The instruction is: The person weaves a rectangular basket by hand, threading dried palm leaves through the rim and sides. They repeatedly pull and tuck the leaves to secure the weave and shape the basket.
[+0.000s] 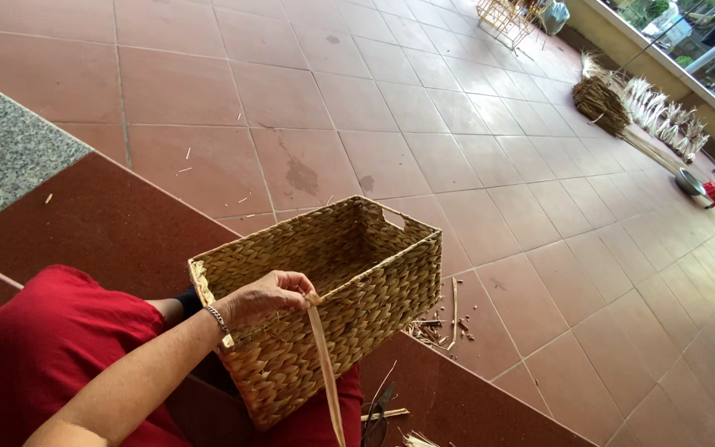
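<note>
Left hand (268, 298) pinches strand (325, 368) at basket (349, 273) rim

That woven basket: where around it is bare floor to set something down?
Bare tiles lie beyond the basket, toward the dried bundles by the far wall. Crowded: cut scraps at its right side, scissors below, and the hand pinching a strip at its rim.

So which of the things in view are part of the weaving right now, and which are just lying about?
In the work:
- woven basket on the lap
- left hand at its rim
- flat fibre strip pinched in that hand

Lying about:
- cut scraps on the step
- scissors by the knee
- fibre bundles on the far tiles
- wire frame at the top

The right hand is out of view.
</note>
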